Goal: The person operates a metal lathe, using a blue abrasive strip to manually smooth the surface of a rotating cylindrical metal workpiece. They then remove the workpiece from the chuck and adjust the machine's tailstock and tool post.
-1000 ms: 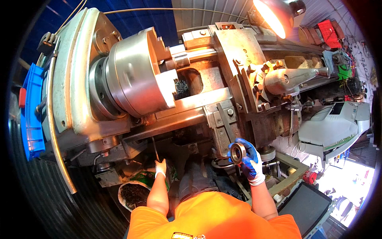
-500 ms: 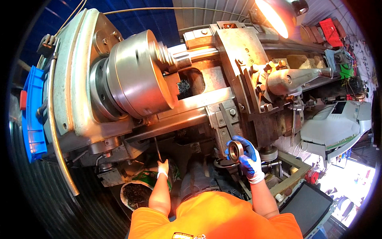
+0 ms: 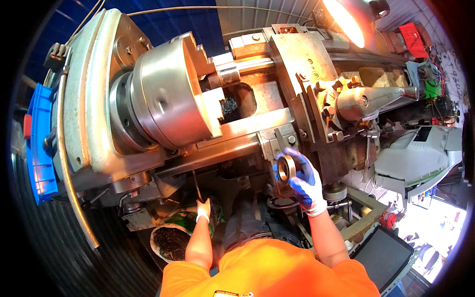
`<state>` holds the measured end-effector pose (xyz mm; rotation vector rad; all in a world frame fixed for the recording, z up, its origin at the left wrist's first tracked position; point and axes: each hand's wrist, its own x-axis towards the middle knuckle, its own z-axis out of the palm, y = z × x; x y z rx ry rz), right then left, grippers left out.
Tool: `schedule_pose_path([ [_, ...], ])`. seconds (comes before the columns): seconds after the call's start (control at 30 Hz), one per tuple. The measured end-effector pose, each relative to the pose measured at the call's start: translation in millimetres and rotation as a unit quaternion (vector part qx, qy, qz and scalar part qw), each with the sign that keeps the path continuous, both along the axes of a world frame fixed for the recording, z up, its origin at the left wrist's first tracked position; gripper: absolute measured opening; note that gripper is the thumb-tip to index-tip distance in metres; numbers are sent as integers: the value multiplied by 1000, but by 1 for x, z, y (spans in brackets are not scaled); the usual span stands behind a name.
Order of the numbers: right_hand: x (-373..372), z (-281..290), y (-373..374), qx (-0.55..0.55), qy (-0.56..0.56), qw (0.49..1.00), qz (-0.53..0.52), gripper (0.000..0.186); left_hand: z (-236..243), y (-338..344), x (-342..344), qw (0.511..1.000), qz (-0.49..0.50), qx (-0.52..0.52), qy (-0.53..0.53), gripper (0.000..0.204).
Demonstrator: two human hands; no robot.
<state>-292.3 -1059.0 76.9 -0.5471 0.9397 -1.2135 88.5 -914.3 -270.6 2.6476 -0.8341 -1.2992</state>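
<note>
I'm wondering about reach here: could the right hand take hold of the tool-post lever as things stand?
Probably not freely: the right hand holds a metal ring, which would likely have to be shifted or set down first. Nothing appears to cover the tool-post lever, though.

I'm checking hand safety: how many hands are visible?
2: the left hand on the thin lever, lower centre; the right hand, farther right, holding the metal ring.

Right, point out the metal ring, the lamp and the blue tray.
Metal ring (image 3: 291,168): head view, right side of its rim.
Lamp (image 3: 347,22): head view, glowing face.
Blue tray (image 3: 38,157): head view, its wall.
</note>
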Motion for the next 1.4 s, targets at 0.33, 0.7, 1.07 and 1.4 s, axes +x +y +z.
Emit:
schedule_pose_path([
  [0.33,17,-3,-104,-90,19,995,-39,57,94,-20,-23,966,-203,-157,-10,71],
  [0.7,20,-6,-150,-113,-21,992,-52,57,453,-178,-51,726,-64,-683,-46,58],
  [1.07,27,-22,-173,-116,-48,991,-51,57,464,-248,-12,719,-221,-651,-103,38],
  [1.4,26,-23,-187,-112,-65,990,-56,56,453,-259,-18,695,-169,-684,-143,34],
])
